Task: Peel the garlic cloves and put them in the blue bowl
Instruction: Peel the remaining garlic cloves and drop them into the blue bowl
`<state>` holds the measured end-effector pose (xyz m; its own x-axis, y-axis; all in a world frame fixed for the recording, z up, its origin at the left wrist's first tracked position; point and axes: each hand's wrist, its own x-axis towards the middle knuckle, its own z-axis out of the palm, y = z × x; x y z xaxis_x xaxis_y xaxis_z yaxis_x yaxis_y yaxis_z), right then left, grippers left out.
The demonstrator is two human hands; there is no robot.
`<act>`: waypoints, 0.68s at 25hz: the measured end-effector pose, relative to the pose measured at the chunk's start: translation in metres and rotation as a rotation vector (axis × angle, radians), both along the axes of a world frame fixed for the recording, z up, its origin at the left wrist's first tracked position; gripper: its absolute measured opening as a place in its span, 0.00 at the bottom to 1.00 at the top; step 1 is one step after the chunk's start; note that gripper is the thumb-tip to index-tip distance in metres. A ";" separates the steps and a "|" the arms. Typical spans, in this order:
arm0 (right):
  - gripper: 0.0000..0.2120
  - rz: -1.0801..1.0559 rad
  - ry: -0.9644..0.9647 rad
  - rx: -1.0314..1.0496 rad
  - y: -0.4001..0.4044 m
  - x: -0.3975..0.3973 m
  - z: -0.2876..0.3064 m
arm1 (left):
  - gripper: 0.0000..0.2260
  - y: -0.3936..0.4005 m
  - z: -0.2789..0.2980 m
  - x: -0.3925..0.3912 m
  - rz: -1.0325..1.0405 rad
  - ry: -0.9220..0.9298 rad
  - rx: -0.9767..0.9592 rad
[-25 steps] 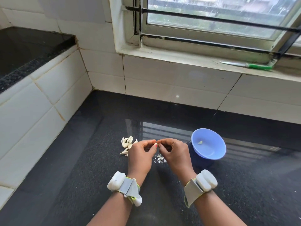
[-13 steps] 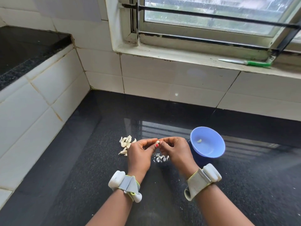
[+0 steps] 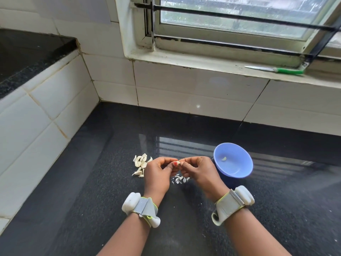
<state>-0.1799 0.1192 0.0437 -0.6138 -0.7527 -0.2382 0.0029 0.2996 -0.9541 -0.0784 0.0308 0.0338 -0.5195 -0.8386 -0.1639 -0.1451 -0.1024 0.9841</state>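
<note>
Your left hand (image 3: pixel 157 174) and right hand (image 3: pixel 200 171) meet above the black table (image 3: pixel 276 200), each grip pinching the same small garlic clove (image 3: pixel 178 162) between curled fingertips. The blue bowl (image 3: pixel 232 160) stands just right of your right hand with one peeled clove (image 3: pixel 223 159) in it. Unpeeled cloves (image 3: pixel 141 162) lie left of your left hand, and peel scraps (image 3: pixel 180 179) lie under your hands.

Blue bowl (image 3: pixel 239 169); black speckled counter (image 3: pixel 92 200); green-handled knife (image 3: pixel 276 70); white tiles (image 3: pixel 184 89)
</note>
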 end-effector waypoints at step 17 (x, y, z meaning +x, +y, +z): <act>0.05 -0.084 0.327 0.117 -0.006 0.005 0.011 | 0.04 0.003 0.000 -0.001 -0.021 0.096 0.158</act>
